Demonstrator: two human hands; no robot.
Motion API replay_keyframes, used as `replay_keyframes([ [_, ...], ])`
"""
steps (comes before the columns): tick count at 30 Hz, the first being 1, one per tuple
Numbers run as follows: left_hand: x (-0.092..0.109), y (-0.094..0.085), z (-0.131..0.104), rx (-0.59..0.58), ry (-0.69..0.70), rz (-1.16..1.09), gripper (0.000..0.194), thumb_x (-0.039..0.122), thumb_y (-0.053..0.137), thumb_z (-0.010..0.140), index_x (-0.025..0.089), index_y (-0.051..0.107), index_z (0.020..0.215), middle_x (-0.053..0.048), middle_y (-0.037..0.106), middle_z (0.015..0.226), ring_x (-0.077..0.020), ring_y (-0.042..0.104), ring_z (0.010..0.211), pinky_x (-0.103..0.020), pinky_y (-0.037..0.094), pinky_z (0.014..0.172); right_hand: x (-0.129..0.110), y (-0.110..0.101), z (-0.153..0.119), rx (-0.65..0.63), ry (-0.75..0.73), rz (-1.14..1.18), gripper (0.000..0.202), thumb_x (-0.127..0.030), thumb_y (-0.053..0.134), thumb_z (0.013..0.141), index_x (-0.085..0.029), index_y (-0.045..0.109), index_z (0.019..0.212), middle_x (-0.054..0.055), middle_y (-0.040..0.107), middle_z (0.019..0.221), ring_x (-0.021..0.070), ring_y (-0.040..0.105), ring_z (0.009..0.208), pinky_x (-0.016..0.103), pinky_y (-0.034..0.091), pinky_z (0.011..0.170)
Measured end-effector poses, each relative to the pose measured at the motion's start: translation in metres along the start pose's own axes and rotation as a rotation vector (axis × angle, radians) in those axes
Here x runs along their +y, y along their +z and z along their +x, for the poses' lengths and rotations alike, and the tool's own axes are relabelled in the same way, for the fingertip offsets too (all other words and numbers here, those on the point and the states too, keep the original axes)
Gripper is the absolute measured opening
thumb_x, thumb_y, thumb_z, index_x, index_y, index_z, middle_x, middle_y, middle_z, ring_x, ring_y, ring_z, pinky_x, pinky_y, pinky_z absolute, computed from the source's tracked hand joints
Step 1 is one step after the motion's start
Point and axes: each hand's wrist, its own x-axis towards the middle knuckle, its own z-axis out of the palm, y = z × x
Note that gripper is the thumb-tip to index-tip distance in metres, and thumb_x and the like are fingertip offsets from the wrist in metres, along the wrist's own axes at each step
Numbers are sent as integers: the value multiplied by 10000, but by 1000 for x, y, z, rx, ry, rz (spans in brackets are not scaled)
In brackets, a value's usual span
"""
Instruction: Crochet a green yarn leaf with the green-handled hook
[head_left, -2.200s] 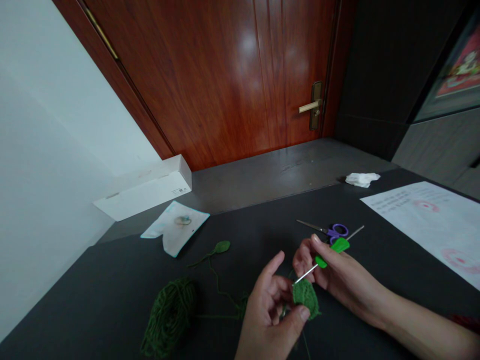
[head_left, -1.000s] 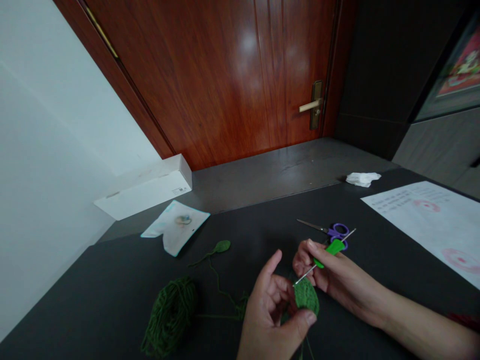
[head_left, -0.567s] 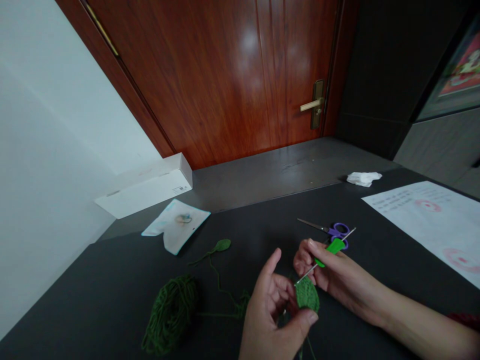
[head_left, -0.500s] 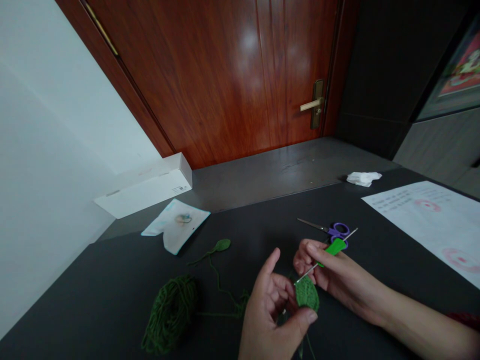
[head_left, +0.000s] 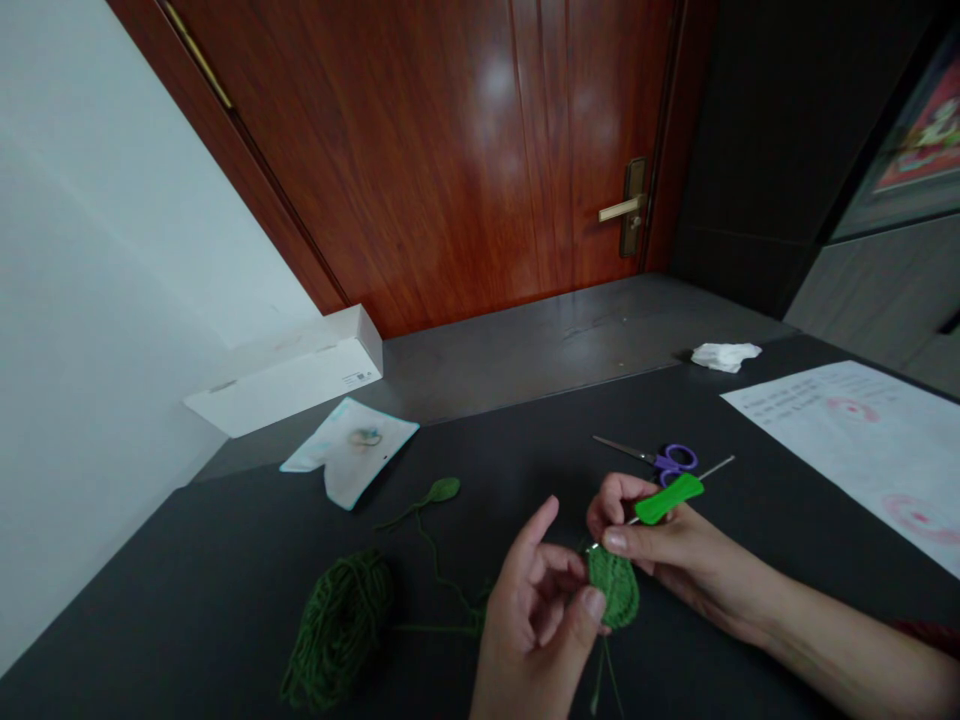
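Observation:
Between the thumb and fingers of my left hand [head_left: 536,610] is a small rounded green crochet piece [head_left: 616,590], with loose yarn ends hanging below it. My right hand [head_left: 660,545] grips a crochet hook [head_left: 670,499] with a bright green handle, its metal tip at the upper edge of the piece. My right thumb is close to that edge too. A skein of dark green yarn [head_left: 337,625] lies to the left, and a strand runs from it toward my left hand. Beyond it rests a small green crocheted leaf [head_left: 443,489] with a yarn tail.
Purple-handled scissors [head_left: 667,460] lie just past my right hand. A printed paper sheet [head_left: 862,440] is at the right, near a crumpled white tissue [head_left: 725,356]. On the left are a white plastic packet [head_left: 360,450] and a long white box [head_left: 300,375] against the wall.
The hook has slid and tilted, its handle now further right and lower in angle. My right thumb has come nearer the crochet piece, and my left thumb has pulled back along it.

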Motion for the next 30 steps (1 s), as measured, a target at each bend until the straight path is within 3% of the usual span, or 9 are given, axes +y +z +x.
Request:
replay_keyframes([
  [12, -1, 0, 1, 21, -19, -81, 522, 390, 694, 785, 268, 555, 1273, 0, 605, 813, -101, 558, 669, -255, 458, 653, -3, 2, 0, -12, -6, 7, 218, -171, 773, 727, -182, 556, 743, -18, 576, 761, 117, 486, 704, 237, 373, 641],
  [30, 2, -5, -4, -85, -83, 100, 631, 361, 691, 784, 280, 450, 1361, -2, 573, 836, -140, 534, 791, -295, 404, 782, -5, 3, 1, 5, -22, 2, 205, -172, 757, 752, -183, 552, 754, -20, 565, 768, 118, 479, 715, 237, 372, 651],
])
